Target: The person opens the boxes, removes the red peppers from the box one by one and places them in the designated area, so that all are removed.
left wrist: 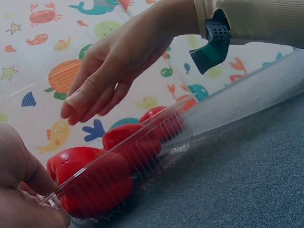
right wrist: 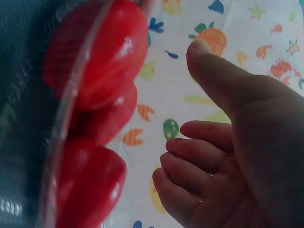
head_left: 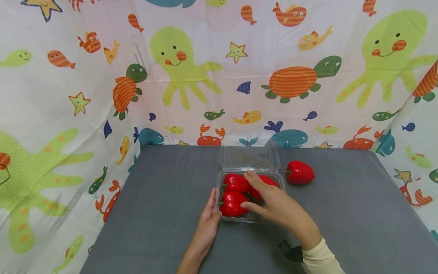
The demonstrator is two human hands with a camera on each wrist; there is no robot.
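Observation:
A clear plastic clamshell container (head_left: 244, 220) lies on the grey table with its lid (head_left: 250, 158) folded back. In it sit red bell peppers: one at the back left (head_left: 237, 183), one at the front left (head_left: 233, 205), and one on the right (head_left: 269, 180), partly hidden behind my right hand (head_left: 278, 201). That hand hovers over the container, thumb and fingers spread apart, holding nothing; the right wrist view shows its palm bare. My left hand (head_left: 207, 220) pinches the container's left rim between thumb and fingers, beside the front-left pepper.
Another red bell pepper (head_left: 300, 172) lies on the grey tabletop (head_left: 178, 182), right of the container. A sea-animal print curtain (head_left: 212, 57) hangs behind the table and along both sides. A dark band (left wrist: 209, 47) is worn on the right wrist.

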